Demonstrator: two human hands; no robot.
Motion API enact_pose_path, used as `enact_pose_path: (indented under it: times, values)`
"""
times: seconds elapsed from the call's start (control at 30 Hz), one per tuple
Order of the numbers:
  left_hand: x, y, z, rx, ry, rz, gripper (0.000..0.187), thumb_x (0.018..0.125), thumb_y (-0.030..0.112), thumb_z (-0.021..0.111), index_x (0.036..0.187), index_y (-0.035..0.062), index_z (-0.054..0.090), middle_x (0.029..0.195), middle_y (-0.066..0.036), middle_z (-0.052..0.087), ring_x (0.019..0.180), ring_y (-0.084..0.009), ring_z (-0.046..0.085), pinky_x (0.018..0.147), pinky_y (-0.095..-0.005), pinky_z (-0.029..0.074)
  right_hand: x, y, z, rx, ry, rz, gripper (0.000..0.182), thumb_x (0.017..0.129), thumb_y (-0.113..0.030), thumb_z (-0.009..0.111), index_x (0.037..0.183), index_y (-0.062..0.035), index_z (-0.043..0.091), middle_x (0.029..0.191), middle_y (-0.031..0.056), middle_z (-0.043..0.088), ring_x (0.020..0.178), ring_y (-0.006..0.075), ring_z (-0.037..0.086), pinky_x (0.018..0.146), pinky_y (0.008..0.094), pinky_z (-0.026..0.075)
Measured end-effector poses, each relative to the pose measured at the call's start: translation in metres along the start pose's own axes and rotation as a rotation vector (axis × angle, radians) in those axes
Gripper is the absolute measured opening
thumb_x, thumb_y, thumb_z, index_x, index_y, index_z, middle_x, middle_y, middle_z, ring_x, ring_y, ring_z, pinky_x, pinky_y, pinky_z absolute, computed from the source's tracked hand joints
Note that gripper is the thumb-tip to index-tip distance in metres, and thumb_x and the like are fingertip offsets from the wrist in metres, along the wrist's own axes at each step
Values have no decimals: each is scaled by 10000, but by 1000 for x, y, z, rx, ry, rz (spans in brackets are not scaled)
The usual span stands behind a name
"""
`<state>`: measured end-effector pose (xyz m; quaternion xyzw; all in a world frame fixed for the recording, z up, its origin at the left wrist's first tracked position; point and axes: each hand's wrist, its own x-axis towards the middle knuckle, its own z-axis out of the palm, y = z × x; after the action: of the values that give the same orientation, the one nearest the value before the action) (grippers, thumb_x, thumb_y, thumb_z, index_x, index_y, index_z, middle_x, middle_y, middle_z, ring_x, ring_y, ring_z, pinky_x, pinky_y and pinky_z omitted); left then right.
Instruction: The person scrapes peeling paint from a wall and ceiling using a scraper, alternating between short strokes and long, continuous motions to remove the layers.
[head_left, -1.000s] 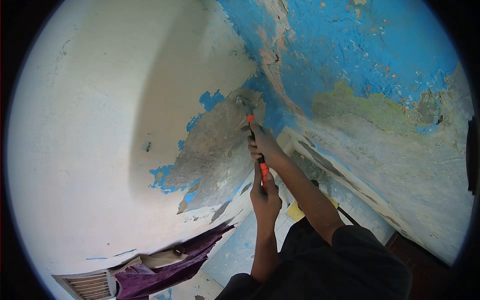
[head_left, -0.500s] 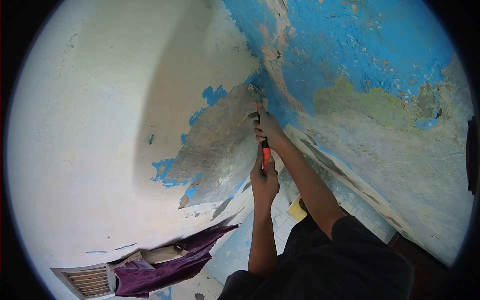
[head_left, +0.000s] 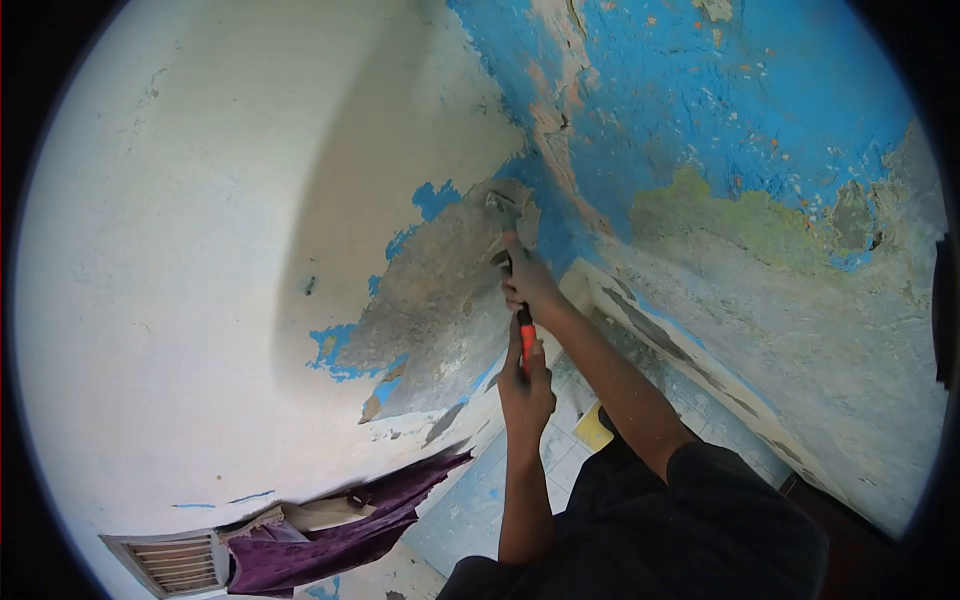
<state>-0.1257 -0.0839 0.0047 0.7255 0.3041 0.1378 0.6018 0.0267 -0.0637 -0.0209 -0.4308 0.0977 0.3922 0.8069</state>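
Note:
Both of my hands grip a scraper (head_left: 503, 212) with an orange and black handle. My right hand (head_left: 527, 283) holds the handle high up, just under the metal blade. My left hand (head_left: 525, 390) clasps the lower end of the handle. The blade presses against the top of a bare grey plaster patch (head_left: 435, 300), where blue paint (head_left: 700, 110) meets it. White paint (head_left: 180, 250) covers the wall to the left of the patch. My black sleeve fills the lower right.
A purple cloth (head_left: 340, 530) hangs at the lower left beside a slatted vent (head_left: 170, 565). Pale floor tiles (head_left: 475, 505) and a yellow object (head_left: 595, 425) lie below my arms. Peeling green and grey patches (head_left: 740, 215) mark the right wall.
The scraper went up along the patch's upper edge half a second ago and has since slid a little back down and left. Both hands kept their grip.

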Motion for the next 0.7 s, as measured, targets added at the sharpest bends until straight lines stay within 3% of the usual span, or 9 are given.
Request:
enact_pose_path:
  times: [0.07,0.2,0.27,0.43,0.47,0.7]
  values:
    - [-2,-1,-3,12,14,-1,501,953,275,476,1409,108,355,534,37,374,401,-45,328,368,-233,312,-3,5,0,40,-52,9,520,832,-617,528,764,-106,467,516,-31,347,343,85,313,317,257,253]
    - [51,-26,21,146,-82,151,483,956,258,463,1404,106,367,560,23,417,452,-44,355,424,-221,361,42,-12,-32,96,50,-6,508,849,-594,522,765,-96,467,508,-29,336,338,90,309,316,259,249]
    - [43,-30,26,133,3,268,482,956,251,462,1405,106,364,560,22,424,455,-41,365,418,-218,354,44,-19,-35,67,29,-16,497,862,-576,515,768,-91,468,505,-29,331,335,91,306,316,259,247]
    - [-9,-9,9,-24,17,-35,494,962,243,448,1425,122,322,545,36,391,419,-25,347,364,-212,298,-3,4,-12,7,-85,43,500,868,-583,501,808,-86,495,485,-39,312,321,84,290,311,259,249]
    - [-11,-1,7,3,17,-90,482,958,176,446,1415,74,328,599,10,420,525,-57,389,493,-222,348,-5,5,-11,14,-103,33,506,867,-588,500,816,-84,500,485,-40,313,320,84,290,310,259,249]
    - [-1,-8,18,-13,0,-89,491,962,187,448,1417,59,316,605,14,420,524,-50,384,487,-220,340,3,2,-19,-13,-109,4,531,859,-609,494,834,-78,514,475,-46,301,306,81,280,301,252,239]
